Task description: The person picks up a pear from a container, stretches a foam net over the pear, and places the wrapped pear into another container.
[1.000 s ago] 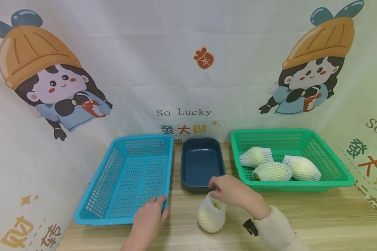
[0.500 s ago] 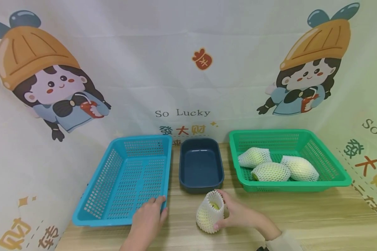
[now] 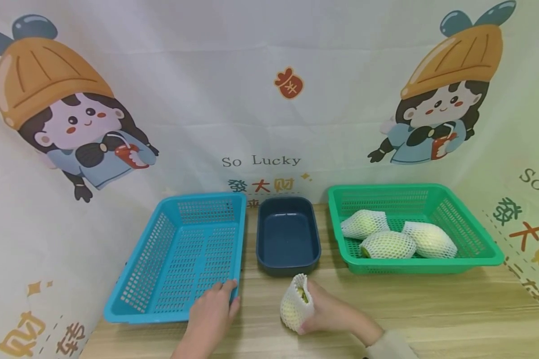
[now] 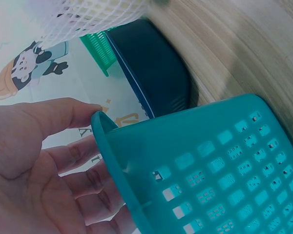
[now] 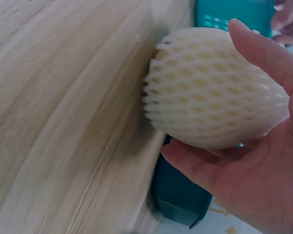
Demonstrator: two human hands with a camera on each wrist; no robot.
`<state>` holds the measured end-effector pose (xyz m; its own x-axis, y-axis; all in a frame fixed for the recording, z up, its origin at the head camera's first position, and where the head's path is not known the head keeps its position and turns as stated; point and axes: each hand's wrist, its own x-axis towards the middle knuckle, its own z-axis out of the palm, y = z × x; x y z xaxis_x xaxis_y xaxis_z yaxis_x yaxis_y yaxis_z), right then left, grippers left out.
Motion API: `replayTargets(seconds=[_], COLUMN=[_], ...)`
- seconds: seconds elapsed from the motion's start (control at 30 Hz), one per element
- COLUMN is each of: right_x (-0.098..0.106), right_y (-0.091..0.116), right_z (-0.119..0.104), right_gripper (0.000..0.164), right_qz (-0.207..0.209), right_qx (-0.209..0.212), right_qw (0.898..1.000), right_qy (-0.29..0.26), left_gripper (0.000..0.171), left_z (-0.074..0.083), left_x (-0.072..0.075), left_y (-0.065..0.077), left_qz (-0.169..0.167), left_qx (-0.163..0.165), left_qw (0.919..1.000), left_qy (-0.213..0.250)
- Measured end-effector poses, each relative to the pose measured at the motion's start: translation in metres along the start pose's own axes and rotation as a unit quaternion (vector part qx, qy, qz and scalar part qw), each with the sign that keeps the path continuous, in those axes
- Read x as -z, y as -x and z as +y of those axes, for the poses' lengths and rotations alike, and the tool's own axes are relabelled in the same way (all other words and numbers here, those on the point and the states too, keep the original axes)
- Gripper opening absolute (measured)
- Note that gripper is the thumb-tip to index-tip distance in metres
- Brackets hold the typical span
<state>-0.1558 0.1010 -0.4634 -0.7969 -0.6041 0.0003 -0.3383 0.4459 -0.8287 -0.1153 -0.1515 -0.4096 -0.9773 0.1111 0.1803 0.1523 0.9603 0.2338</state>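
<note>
My right hand (image 3: pixel 330 311) grips a yellow-green fruit in a white foam net (image 3: pixel 293 306), which stands at the front of the table, its open net end up and turned to the right. In the right wrist view, thumb and fingers lie on opposite sides of the netted fruit (image 5: pixel 205 87). My left hand (image 3: pixel 212 311) holds the near right corner of a blue plastic basket (image 3: pixel 150 317). The left wrist view shows the thumb on the basket's rim (image 4: pixel 107 146), with the fingers curled behind it. Nothing lies inside this basket.
A dark blue rectangular dish (image 3: pixel 288 271) stands between the two baskets, just behind the netted fruit. On the right, a green basket (image 3: pixel 424 263) holds 3 more fruits in foam nets (image 3: pixel 388 245). A printed cloth (image 3: pixel 193 99) hangs behind the wooden table (image 3: pixel 386 309).
My right hand has gone from the top of the net down to the fruit's right side and taken hold of it. The fruit's net opening has turned rightward. The left hand stays put.
</note>
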Motion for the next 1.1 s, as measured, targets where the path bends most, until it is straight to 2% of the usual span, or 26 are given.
replayTargets(seconds=[0.13, 0.37, 0.5, 0.63, 0.77, 0.9, 1.0, 1.1], right_x=[-0.004, -0.006, -0.004, 0.003, 0.011, 0.011, 0.010, 0.009], right_y=[-0.002, -0.004, -0.002, 0.003, 0.006, 0.008, 0.010, 0.012], right_z=[0.000, -0.001, -0.003, -0.007, -0.008, -0.008, -0.006, -0.004], right_gripper=[0.096, 0.094, 0.092, 0.087, 0.081, 0.084, 0.087, 0.087], right_qz=[-0.006, -0.006, 0.006, 0.024, 0.039, 0.048, 0.051, 0.038], right_qx=[-0.015, -0.009, -0.014, -0.013, 0.004, 0.007, 0.006, 0.008], right_qw=[0.998, 0.997, 0.993, 0.983, 0.968, 0.958, 0.961, 0.975], right_qy=[0.057, 0.080, 0.113, 0.179, 0.250, 0.284, 0.271, 0.217], left_gripper=[0.031, 0.031, 0.031, 0.032, 0.032, 0.031, 0.031, 0.031], left_z=[0.000, 0.001, 0.001, 0.000, 0.000, -0.001, -0.001, 0.000], left_x=[0.000, 0.000, -0.001, -0.001, -0.001, -0.001, -0.002, -0.002], left_y=[0.000, 0.000, 0.000, 0.000, 0.001, 0.001, 0.001, 0.000], left_qz=[0.004, 0.003, 0.002, 0.003, 0.008, 0.009, 0.011, 0.013], left_qx=[-0.002, -0.001, -0.001, -0.001, -0.001, 0.001, -0.001, -0.003], left_qw=[1.0000, 1.0000, 1.0000, 1.0000, 1.0000, 1.0000, 0.9999, 0.9999], left_qy=[0.001, 0.001, 0.003, 0.004, 0.005, 0.004, 0.003, 0.004])
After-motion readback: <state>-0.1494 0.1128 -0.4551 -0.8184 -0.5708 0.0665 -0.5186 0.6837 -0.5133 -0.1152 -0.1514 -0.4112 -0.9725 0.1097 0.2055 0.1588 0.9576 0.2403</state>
